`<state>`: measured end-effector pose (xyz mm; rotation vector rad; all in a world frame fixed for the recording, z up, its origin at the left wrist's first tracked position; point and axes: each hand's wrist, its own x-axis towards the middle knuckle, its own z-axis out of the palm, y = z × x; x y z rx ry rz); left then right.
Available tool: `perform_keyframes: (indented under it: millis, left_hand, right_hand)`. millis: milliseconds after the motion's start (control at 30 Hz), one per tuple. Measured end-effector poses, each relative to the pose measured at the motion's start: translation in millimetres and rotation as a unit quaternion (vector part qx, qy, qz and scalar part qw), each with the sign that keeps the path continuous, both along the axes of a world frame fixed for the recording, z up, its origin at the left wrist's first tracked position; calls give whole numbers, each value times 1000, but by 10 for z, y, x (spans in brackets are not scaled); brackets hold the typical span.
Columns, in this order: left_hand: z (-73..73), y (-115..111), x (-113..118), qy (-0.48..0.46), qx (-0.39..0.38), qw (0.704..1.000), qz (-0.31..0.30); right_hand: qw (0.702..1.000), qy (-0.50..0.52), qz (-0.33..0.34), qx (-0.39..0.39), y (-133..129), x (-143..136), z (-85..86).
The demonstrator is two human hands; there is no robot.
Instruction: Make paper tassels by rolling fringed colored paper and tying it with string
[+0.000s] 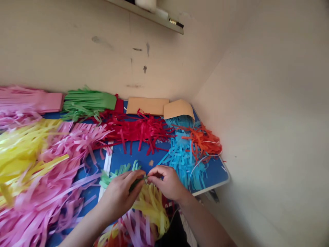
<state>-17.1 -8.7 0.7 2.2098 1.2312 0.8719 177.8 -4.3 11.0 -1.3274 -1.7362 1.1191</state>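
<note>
My left hand (124, 190) is closed around green fringed tissue paper (136, 184), which shows as a dark narrow band between thumb and fingers. My right hand (168, 181) pinches the thin end of that green paper, its thumb and forefinger close to my left fingertips. Light green paper strips (119, 170) spread out on the table behind my left hand. Below both hands, near my lap, hangs a bunch of yellow fringe (153, 206) together with lilac fringe (137, 226) and some orange strips.
On the blue table (128, 151) lie pink fringe (51, 171), yellow fringe (25, 145), red fringe (144, 128), blue fringe (180, 151) and orange fringe (204, 140). A white string (197, 164) crosses the blue pile. Folded peach paper (147, 105) rests against the wall, below a shelf (154, 17).
</note>
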Motion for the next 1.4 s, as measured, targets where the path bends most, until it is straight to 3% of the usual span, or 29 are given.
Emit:
perform_keyframes:
  millis: [200,400,567,767,867,1100,1267,1400]
  left_hand:
    - [-8,-14,-23,1,40,999,-9]
    - [-34,-5,-1,-27,182,983,-9]
    - [-84,29,-1,-4,230,973,-36]
    - [-289,173,-95,33,320,941,-110]
    - [-292,231,-85,25,349,928,-130]
    - [-78,146,99,-17,268,961,-71]
    - [-89,64,157,-36,178,983,-25]
    - [-100,15,171,-41,149,988,-10]
  right_hand:
    - [999,-25,-9,43,-50,3,35]
    - [997,-11,-26,71,-82,-10,-25]
    - [997,-16,-46,63,-92,-19,-34]
    - [997,0,-54,49,-80,-14,-97]
    - [998,13,-58,39,-84,10,-108]
    - [998,24,-38,41,-86,86,-60]
    - [997,50,-9,63,-80,111,-109]
    - [994,44,-3,103,-91,106,-124]
